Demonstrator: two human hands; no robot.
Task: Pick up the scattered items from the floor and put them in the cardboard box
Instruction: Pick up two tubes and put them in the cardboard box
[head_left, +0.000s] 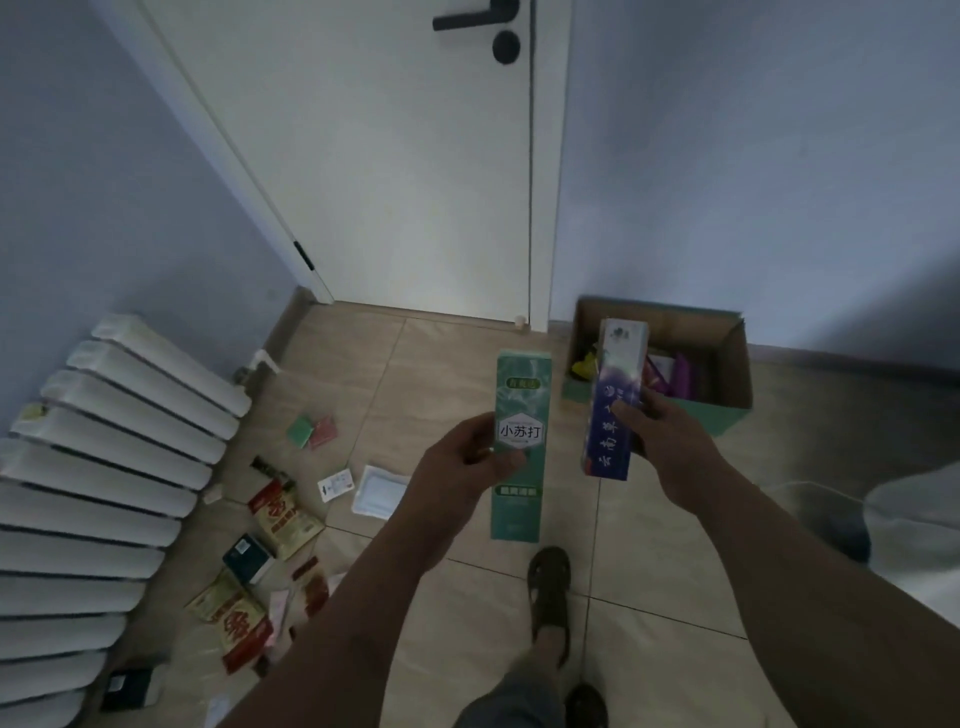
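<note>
A green carton (519, 447) labelled 小苏打 is gripped by the left hand (465, 462); a purple carton (615, 400) is gripped by the right hand (657, 431) before the cardboard box (727, 374).

One wide-angle head camera is looking forward and steeply down from standing height, facing the closed white door (395, 171) and taking in the beige tiled floor (649, 597) close below.
</note>
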